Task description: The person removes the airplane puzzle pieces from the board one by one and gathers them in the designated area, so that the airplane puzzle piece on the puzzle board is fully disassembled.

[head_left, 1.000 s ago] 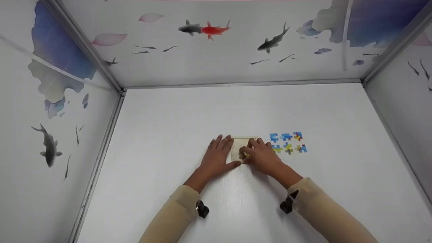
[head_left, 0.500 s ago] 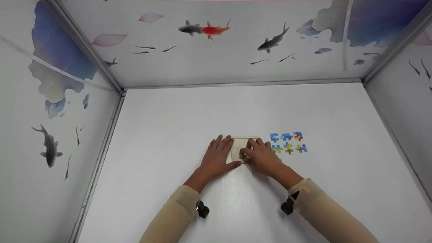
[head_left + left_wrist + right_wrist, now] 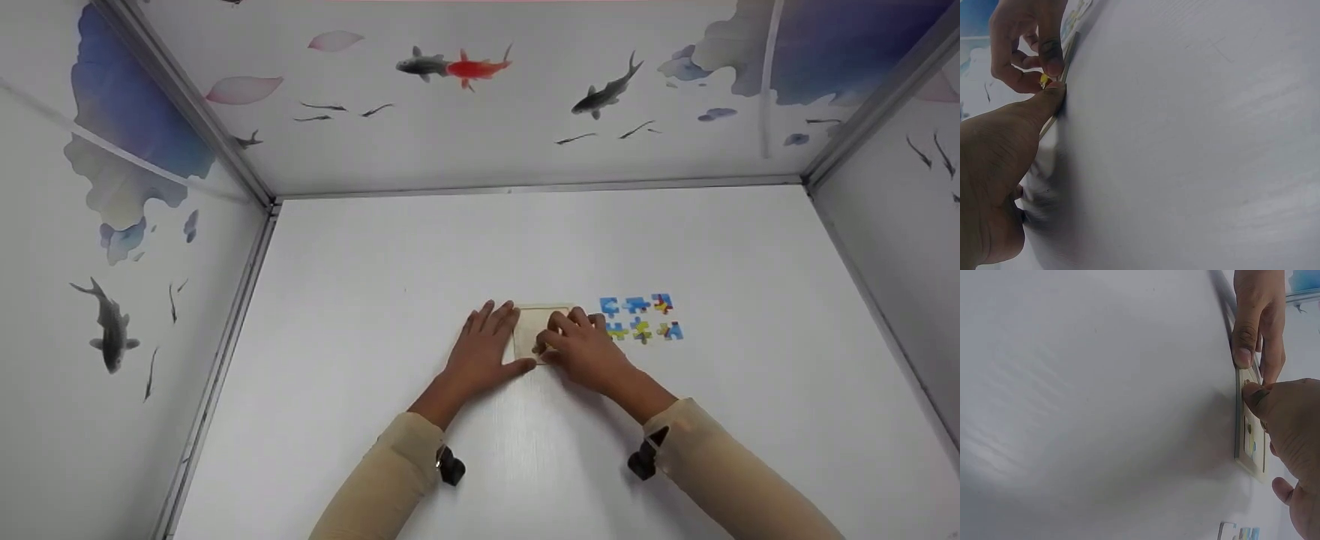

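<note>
A shallow wooden puzzle tray [image 3: 529,324] lies on the white table between my two hands. My left hand [image 3: 481,346] rests flat along the tray's left side, fingers straight, the thumb at its front edge. Over the tray's front part, my right hand [image 3: 589,351] pinches a small puzzle piece between thumb and fingers. In the left wrist view a yellow bit of that puzzle piece [image 3: 1044,80] shows; my fingers cover most of it. The right wrist view shows a printed piece [image 3: 1251,433] inside the tray, behind the right thumb, partly hidden.
Several loose puzzle pieces [image 3: 636,305], blue, yellow and red, lie in two rows right of the tray, the nearest partly behind my right hand. White walls with painted fish [image 3: 607,88] enclose the table [image 3: 375,262] at the back and both sides.
My right fingers have shifted slightly over the tray, and less of the pinched puzzle piece shows. The left hand and the loose pieces have stayed in place.
</note>
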`<state>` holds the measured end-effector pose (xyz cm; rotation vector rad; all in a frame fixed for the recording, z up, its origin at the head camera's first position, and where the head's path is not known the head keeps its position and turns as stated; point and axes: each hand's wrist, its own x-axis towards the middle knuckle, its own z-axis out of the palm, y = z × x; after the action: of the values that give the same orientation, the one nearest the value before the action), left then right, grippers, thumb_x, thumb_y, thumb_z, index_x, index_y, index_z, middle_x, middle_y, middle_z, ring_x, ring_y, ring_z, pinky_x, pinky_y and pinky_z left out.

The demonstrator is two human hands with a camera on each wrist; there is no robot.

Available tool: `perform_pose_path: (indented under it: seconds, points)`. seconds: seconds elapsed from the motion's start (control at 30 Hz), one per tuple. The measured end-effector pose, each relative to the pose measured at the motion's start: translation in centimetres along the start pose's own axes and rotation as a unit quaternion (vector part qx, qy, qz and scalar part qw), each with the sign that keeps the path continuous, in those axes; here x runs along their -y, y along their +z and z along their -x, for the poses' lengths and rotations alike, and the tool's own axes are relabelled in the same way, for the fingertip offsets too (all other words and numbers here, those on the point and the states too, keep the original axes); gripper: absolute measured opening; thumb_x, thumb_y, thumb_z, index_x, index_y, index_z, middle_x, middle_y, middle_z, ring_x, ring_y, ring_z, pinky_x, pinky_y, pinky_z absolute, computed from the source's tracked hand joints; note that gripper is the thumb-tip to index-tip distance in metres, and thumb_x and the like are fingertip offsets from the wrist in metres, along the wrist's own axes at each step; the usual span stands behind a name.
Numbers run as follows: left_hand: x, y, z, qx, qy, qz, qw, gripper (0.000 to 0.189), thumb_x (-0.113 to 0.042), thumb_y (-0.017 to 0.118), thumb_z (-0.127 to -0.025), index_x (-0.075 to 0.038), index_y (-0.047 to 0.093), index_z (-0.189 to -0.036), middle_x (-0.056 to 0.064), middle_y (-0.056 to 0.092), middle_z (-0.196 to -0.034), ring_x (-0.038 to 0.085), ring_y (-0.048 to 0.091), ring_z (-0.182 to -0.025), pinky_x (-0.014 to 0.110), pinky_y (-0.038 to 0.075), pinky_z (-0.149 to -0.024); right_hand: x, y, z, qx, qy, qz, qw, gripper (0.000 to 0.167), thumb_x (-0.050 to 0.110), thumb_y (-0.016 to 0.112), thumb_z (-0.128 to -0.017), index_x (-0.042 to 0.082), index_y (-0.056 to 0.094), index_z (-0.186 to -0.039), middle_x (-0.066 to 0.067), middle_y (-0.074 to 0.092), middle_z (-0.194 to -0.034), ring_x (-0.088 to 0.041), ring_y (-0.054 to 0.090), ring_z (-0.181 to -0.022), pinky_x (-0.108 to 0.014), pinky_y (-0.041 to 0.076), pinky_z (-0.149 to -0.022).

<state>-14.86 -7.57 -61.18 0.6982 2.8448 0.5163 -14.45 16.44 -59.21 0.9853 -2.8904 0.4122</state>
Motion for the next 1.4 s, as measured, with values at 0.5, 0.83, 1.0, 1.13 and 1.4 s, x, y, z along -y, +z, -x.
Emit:
perform_pose_path:
  seconds: [0.5, 0.83, 1.0, 1.13, 1.4]
  points:
    - [-0.3, -0.2, 0.0, 0.002, 0.002, -0.003, 1.0000, 0.098, -0.071, 0.058, -0.105, -0.011, 0.028, -0.176, 0.007, 0.025, -0.182, 0.034, 0.015, -0.170, 0.053, 0.015, -0.137, -1.7, -0.5, 2.0, -0.075, -0.019, 0.035, 0.9964, 0.013, 0.021, 0.086, -0.098, 0.027, 0.080, -0.109, -0.001, 0.067, -0.114, -0.036, 0.061, -0.117, -0.075, 0.046, -0.105]
    - [-0.1, 0.2, 0.0, -0.005, -0.002, -0.010, 0.9999, 0.098, -0.070, 0.060, -0.105, -0.011, 0.028, -0.176, 0.007, 0.027, -0.182, 0.033, 0.016, -0.170, 0.053, 0.017, -0.136, -4.1, -1.5, 5.9, -0.091, 0.041, -0.002, 0.9951, 0.024, 0.011, 0.092, -0.091, 0.024, 0.082, -0.108, -0.002, 0.069, -0.115, -0.037, 0.059, -0.120, -0.078, 0.038, -0.110]
    - [-0.2, -0.1, 0.2, -0.003, -0.003, 0.000, 1.0000, 0.098, -0.070, 0.060, -0.105, -0.011, 0.029, -0.176, 0.007, 0.027, -0.182, 0.034, 0.016, -0.170, 0.054, 0.016, -0.136, -5.6, -2.0, 8.0, -0.102, 0.064, -0.017, 0.9926, 0.025, 0.007, 0.093, -0.090, 0.023, 0.082, -0.106, -0.001, 0.069, -0.113, -0.037, 0.057, -0.118, -0.076, 0.035, -0.109]
    - [-0.2, -0.1, 0.3, 0.000, -0.005, 0.010, 0.9999, 0.099, -0.070, 0.060, -0.104, -0.010, 0.028, -0.176, 0.007, 0.027, -0.182, 0.034, 0.015, -0.170, 0.054, 0.016, -0.136, -6.6, -2.5, 9.6, -0.105, 0.072, -0.028, 0.9914, 0.030, 0.002, 0.092, -0.088, 0.022, 0.080, -0.107, -0.003, 0.070, -0.116, -0.037, 0.056, -0.117, -0.077, 0.035, -0.108]
    - [-0.3, -0.2, 0.0, 0.002, -0.005, 0.001, 1.0000, 0.099, -0.072, 0.059, -0.104, -0.009, 0.028, -0.175, 0.009, 0.027, -0.182, 0.035, 0.015, -0.170, 0.055, 0.017, -0.136, -8.3, -2.7, 12.1, -0.132, 0.063, -0.024, 0.9889, 0.033, -0.001, 0.093, -0.085, 0.019, 0.079, -0.106, -0.006, 0.071, -0.116, -0.039, 0.057, -0.113, -0.078, 0.040, -0.100]
